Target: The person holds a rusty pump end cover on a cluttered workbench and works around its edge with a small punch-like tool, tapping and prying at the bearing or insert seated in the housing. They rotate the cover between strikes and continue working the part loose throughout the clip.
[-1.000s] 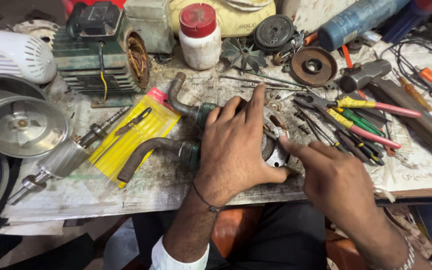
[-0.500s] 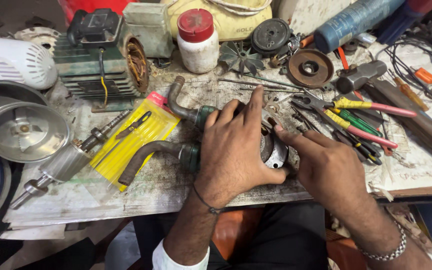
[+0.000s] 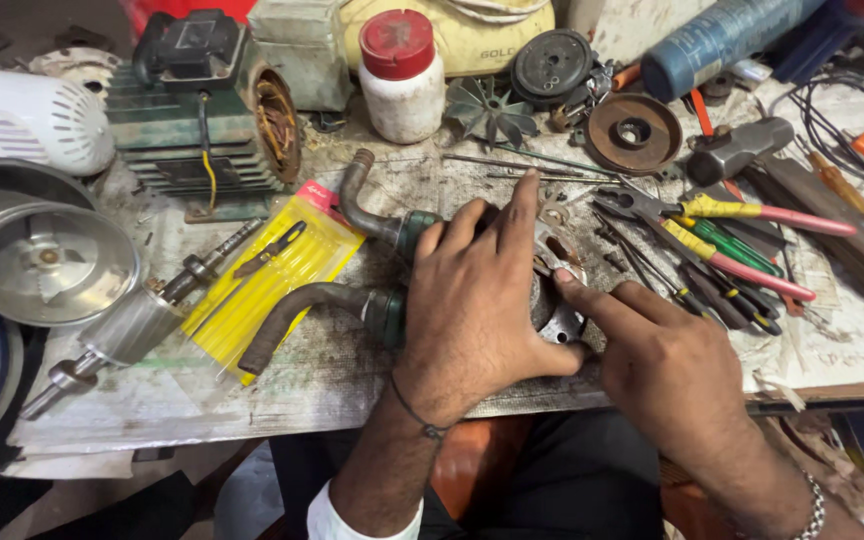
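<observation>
Clutter presses in on the work from the right — the red- and yellow-handled pliers (image 3: 742, 212) and the green-handled screwdrivers (image 3: 727, 262) lie just beside the right hand (image 3: 667, 370), so a wide sweep of that wrist could knock them off the worn, stained workbench (image 3: 252, 390). The small green pump body with its two bent rusty pipes (image 3: 392, 270) sits on the bench at centre, largely hidden. The left hand (image 3: 477, 300) lies spread flat over the top of it, fingers extended toward the far side, pressing down rather than wrapped round. The right hand reaches in from the right, its forefinger touching the grey metal end plate (image 3: 557, 318) at the pump's near right edge; whether it pinches anything I cannot tell. Held only from above, the pump could, I judge, pivot on its pipes or slide toward the near bench edge if pushed sideways.
</observation>
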The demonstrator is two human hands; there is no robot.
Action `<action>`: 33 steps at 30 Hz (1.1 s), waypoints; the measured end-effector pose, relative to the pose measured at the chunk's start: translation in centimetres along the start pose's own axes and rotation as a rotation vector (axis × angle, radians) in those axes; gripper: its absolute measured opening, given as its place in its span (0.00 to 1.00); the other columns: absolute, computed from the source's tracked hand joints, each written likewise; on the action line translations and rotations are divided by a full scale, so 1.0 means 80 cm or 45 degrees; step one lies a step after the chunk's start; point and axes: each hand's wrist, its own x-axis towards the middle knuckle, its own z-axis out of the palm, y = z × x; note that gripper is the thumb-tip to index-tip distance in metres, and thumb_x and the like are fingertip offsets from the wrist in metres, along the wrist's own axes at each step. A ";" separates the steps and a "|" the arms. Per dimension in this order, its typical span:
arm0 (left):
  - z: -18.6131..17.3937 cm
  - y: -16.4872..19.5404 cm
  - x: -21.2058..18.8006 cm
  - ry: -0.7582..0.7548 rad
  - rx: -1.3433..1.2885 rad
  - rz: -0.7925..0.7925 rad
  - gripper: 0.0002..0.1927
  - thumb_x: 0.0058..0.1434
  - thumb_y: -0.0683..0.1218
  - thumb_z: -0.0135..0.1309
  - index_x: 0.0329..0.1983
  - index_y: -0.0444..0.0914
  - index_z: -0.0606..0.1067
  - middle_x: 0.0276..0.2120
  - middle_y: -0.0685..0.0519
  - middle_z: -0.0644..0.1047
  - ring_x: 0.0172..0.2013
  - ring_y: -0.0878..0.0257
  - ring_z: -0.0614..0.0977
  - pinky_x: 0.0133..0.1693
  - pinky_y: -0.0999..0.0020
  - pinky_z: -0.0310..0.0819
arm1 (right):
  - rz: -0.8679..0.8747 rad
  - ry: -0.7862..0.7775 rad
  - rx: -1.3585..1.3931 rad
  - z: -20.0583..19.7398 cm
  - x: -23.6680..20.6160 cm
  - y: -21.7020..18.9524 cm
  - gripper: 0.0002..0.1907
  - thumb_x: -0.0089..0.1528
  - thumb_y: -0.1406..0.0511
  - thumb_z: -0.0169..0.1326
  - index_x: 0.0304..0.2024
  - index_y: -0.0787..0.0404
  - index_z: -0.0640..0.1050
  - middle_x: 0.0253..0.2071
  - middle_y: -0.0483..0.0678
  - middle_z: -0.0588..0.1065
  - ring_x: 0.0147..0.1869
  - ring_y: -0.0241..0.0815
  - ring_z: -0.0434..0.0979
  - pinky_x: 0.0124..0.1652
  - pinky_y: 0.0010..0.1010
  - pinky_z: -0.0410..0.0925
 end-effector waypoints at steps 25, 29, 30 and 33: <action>0.003 -0.001 -0.003 0.005 0.047 0.064 0.71 0.25 0.60 0.73 0.72 0.29 0.55 0.48 0.38 0.78 0.57 0.41 0.73 0.58 0.46 0.63 | 0.086 -0.054 -0.045 -0.004 -0.029 -0.001 0.34 0.50 0.75 0.54 0.58 0.44 0.80 0.34 0.50 0.77 0.27 0.56 0.78 0.26 0.46 0.70; -0.001 0.002 -0.001 -0.015 0.021 0.026 0.71 0.25 0.61 0.74 0.72 0.29 0.55 0.46 0.39 0.79 0.58 0.41 0.73 0.58 0.45 0.62 | 0.027 -0.013 -0.070 0.003 0.002 0.013 0.33 0.52 0.75 0.53 0.57 0.42 0.80 0.33 0.48 0.77 0.28 0.56 0.78 0.29 0.47 0.72; -0.001 0.003 -0.001 -0.005 0.025 0.023 0.72 0.25 0.61 0.74 0.72 0.29 0.55 0.46 0.38 0.79 0.58 0.40 0.73 0.58 0.45 0.62 | -0.001 0.002 -0.055 0.000 0.002 0.014 0.34 0.52 0.76 0.53 0.58 0.42 0.80 0.34 0.48 0.77 0.28 0.55 0.78 0.29 0.47 0.72; -0.001 0.003 -0.001 0.016 0.036 0.010 0.73 0.24 0.61 0.75 0.72 0.28 0.54 0.46 0.37 0.79 0.58 0.40 0.72 0.59 0.44 0.61 | -0.060 -0.010 0.042 -0.013 -0.017 0.007 0.34 0.51 0.76 0.52 0.58 0.44 0.79 0.34 0.47 0.77 0.31 0.54 0.79 0.30 0.45 0.72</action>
